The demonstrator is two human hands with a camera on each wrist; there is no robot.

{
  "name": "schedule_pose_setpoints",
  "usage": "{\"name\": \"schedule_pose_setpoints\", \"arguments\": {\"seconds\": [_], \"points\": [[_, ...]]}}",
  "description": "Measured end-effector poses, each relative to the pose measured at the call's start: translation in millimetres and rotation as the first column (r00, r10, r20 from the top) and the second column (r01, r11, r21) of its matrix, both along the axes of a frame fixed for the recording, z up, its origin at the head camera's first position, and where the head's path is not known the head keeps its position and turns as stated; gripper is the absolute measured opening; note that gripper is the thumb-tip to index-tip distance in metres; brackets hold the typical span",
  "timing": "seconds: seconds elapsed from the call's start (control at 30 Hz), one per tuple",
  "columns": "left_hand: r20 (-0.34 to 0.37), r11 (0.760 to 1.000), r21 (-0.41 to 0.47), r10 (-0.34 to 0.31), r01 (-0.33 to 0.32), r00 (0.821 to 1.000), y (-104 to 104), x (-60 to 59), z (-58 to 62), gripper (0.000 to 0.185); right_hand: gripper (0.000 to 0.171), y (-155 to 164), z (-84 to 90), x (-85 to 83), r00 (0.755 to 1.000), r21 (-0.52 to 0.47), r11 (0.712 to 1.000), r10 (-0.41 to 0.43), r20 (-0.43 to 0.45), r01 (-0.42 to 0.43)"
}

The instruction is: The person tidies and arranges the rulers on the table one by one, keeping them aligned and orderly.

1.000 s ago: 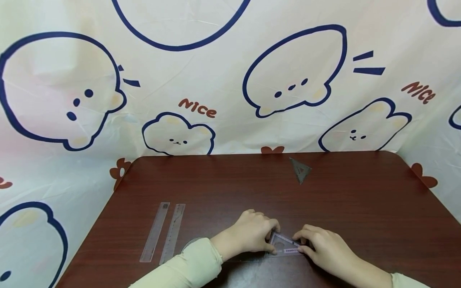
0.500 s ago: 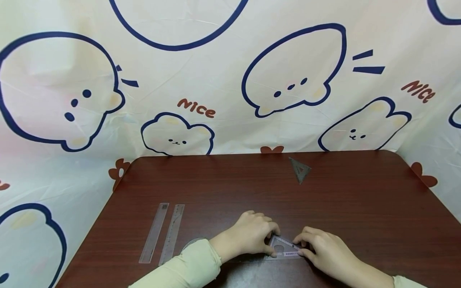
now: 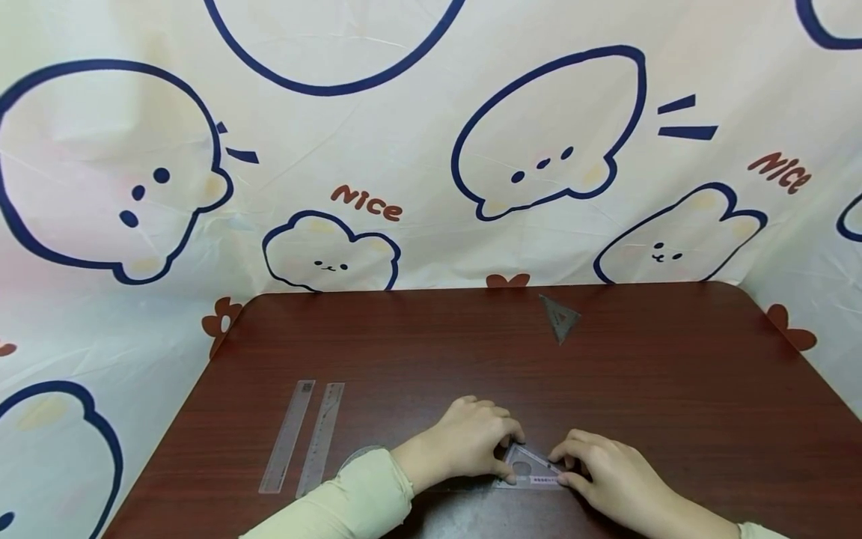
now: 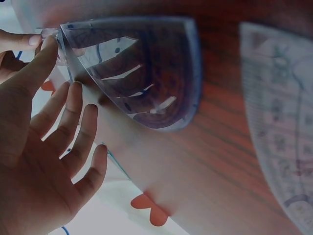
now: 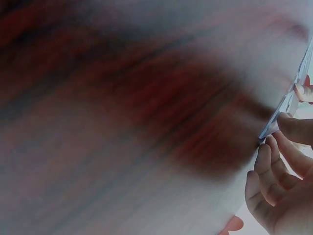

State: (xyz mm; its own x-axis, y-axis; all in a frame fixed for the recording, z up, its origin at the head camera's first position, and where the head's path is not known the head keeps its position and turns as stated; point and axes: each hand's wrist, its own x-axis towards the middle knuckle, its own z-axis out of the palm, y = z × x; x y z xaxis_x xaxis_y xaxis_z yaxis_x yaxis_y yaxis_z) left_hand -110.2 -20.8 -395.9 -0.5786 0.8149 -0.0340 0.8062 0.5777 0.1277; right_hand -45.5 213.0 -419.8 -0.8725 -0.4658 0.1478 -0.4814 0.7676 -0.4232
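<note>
A clear triangular set square with a round hole and a pale label lies low at the table's front middle. My left hand holds its left side between thumb and forefinger; my right hand pinches its right corner. In the right wrist view, the set square shows edge-on, with the right hand's thumb on it and the other fingers loosely bent. The left wrist view has my left hand beside a clear protractor, which in the head view is mostly hidden under the left forearm.
Two clear straight rulers, a left one and a right one, lie side by side at the left. A smaller grey-looking set square lies near the back edge of the brown table. A cartoon-printed cloth hangs behind.
Both hands and the set square have shifted very slightly toward the front of the table. The hold of each hand stays the same, and the other things lie still.
</note>
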Motion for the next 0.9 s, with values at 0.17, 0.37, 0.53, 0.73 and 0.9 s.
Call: {"name": "schedule_pose_setpoints", "arguments": {"seconds": [0.17,0.37,0.53,0.73,0.9], "points": [[0.016,1.0,-0.009,0.009,-0.008,1.0,-0.6,0.3,-0.9,0.046,0.02,0.7,-0.5,0.7,1.0,-0.01,1.0,0.006,0.021,-0.006],[0.041,1.0,-0.012,0.016,-0.016,0.999,-1.4,0.7,-1.1,0.044,0.02,1.7,-1.2,0.1,1.0,-0.021,1.0,0.014,0.025,-0.013],[0.049,1.0,-0.014,0.016,-0.016,0.999,-1.0,0.7,-1.4,0.043,0.02,2.6,-2.2,-0.7,0.999,-0.024,1.0,0.02,0.043,-0.019],[0.036,1.0,-0.015,0.018,-0.017,0.999,-0.5,0.2,-2.1,0.043,0.019,3.2,-2.2,-1.1,0.999,-0.026,0.999,0.02,0.038,-0.019],[0.025,1.0,-0.009,0.012,-0.012,1.0,-0.7,-0.4,-1.8,0.043,0.02,4.4,-2.3,-1.4,1.0,-0.033,0.999,0.027,0.011,-0.027]]}}
